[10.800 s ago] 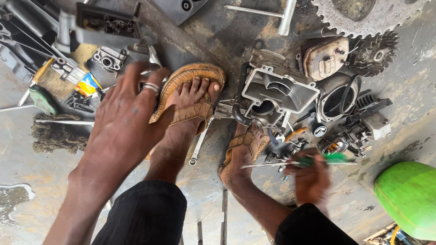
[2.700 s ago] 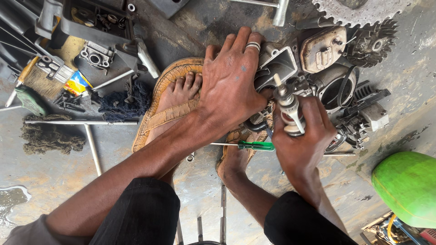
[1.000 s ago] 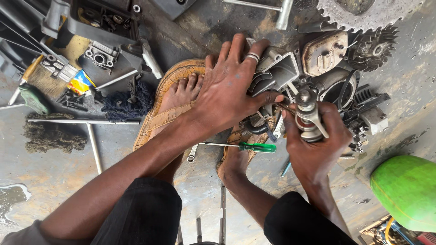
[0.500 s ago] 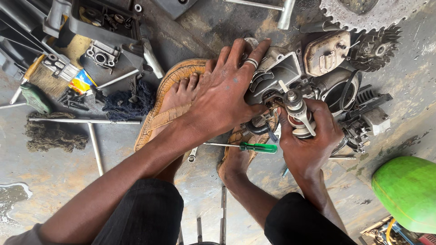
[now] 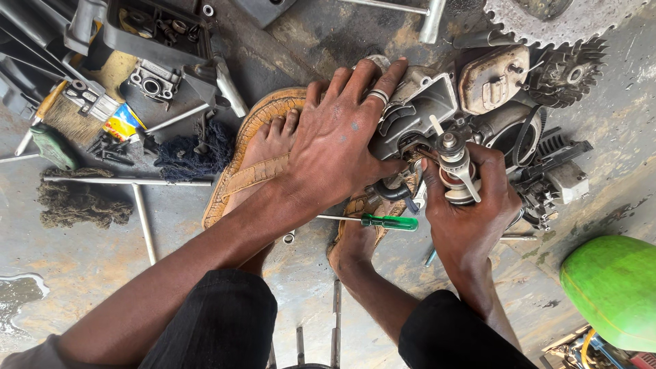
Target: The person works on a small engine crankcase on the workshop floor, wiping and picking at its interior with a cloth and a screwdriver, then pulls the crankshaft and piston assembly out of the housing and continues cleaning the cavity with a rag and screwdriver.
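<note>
My left hand point(image 5: 338, 140), with a ring on one finger, lies spread on a grey metal engine casing point(image 5: 424, 102) and presses it down. My right hand point(image 5: 471, 205) grips a small round metal part with a shaft point(image 5: 452, 167) and holds it against the casing's right side. A green-handled screwdriver point(image 5: 386, 221) lies on the ground between my two sandalled feet point(image 5: 263, 154).
Engine parts point(image 5: 547, 171), a toothed sprocket point(image 5: 567, 17) and a rusty cover point(image 5: 493, 78) lie at the right. A brush point(image 5: 61, 116), a T-handle wrench point(image 5: 140, 205), rags point(image 5: 191, 147) and a parts tray point(image 5: 157, 27) lie at the left. A green round object point(image 5: 611, 290) sits at the lower right.
My right hand picked up the shafted metal part and brought it to the casing. My left hand moved from the ground onto the casing. The screwdriver was laid down.
</note>
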Motion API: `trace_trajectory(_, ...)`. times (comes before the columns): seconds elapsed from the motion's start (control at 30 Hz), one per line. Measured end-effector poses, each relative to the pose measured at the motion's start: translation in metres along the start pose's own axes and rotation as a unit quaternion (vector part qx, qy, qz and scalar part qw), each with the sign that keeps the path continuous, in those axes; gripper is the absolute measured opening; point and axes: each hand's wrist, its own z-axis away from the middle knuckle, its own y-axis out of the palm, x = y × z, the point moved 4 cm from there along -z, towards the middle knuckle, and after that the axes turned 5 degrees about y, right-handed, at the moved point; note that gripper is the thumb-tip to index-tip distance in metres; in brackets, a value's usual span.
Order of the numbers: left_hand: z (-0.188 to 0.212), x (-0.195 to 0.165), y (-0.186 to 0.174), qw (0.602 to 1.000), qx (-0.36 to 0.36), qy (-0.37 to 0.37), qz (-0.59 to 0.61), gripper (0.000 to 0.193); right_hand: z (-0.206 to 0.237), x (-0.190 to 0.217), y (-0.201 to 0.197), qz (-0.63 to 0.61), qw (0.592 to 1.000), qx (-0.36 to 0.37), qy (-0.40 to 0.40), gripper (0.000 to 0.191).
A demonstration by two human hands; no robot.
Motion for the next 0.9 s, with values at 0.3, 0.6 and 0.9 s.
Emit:
trace_trajectory(0.3,-0.0004,0.0024,0.0045,1.000,-0.003,0.001,-0.028,0.122,0.0013,-0.0031,-0.0018,0.032,0.999,0.014,0.027,0.033)
trace_trajectory(0.6,0.0015,0.0043,0.0040,0.998,-0.024,0.021,-0.045,0.121,0.0005,-0.0001,-0.0024,0.021,0.999,0.018,0.023,0.035)
trace_trajectory(0.9,0.0029,0.0008,0.0002,0.998,-0.032,0.019,-0.041,0.113,-0.0004,0.0001,-0.0012,0.036,0.999,0.009,0.007,0.034)
